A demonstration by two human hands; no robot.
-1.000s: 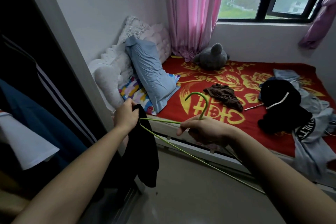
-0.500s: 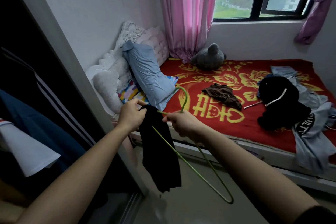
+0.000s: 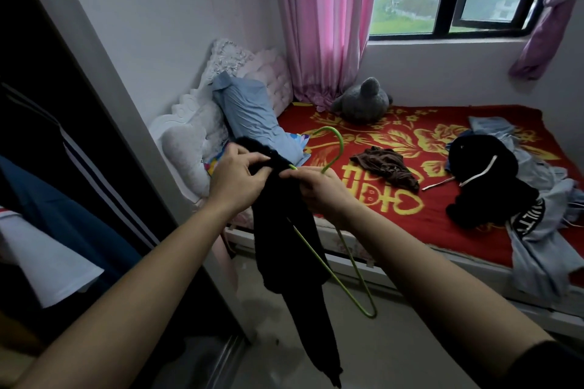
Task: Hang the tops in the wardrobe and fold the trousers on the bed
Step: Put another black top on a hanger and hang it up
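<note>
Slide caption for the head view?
Beside the wardrobe, left hand and right hand fit a black top onto a green hanger; clothes lie on the bed.

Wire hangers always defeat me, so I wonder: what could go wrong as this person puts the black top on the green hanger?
The black top dangles long, pinched only at its upper edge by the left hand; it might slip to the floor. The right hand holds the green hanger steeply tilted, so the cloth could bunch on one arm and hang lopsided.
</note>
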